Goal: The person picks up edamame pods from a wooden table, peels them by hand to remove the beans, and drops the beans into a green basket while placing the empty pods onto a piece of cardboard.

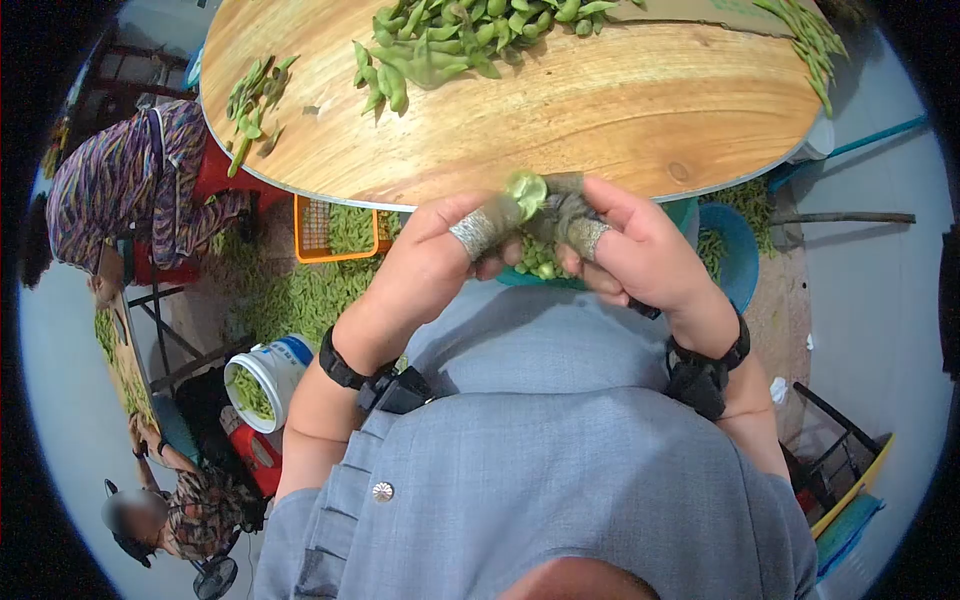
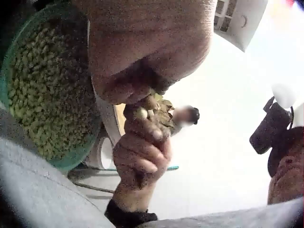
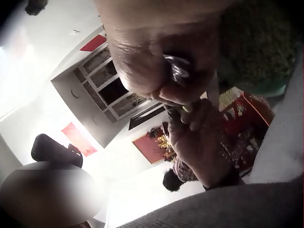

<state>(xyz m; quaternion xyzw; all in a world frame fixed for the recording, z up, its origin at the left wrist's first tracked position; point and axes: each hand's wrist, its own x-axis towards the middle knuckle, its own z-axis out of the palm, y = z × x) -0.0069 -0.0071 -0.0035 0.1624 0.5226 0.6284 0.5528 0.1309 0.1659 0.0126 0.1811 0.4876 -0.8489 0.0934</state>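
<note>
In the head view a green pod (image 1: 526, 192) is between the two hands, over the table's near edge. My left hand (image 1: 440, 250) pinches it with curled fingers, silvery tape round the thumb. Close against it, my right hand (image 1: 645, 245) has curled fingers, with tape on the thumb and a dark covering on a finger. A dark, shiny object (image 3: 179, 69) lies in the right palm in the right wrist view; what it is I cannot tell. Below the hands is a green basin of shelled beans (image 2: 47, 90), partly hidden in the head view.
A heap of pods (image 1: 450, 40) lies on the wooden table (image 1: 500, 130), smaller bunches at its sides. On the left are an orange crate (image 1: 314, 228), a white bucket (image 1: 285, 365) with pods and two people. A blue basin (image 1: 738, 255) stands on the right.
</note>
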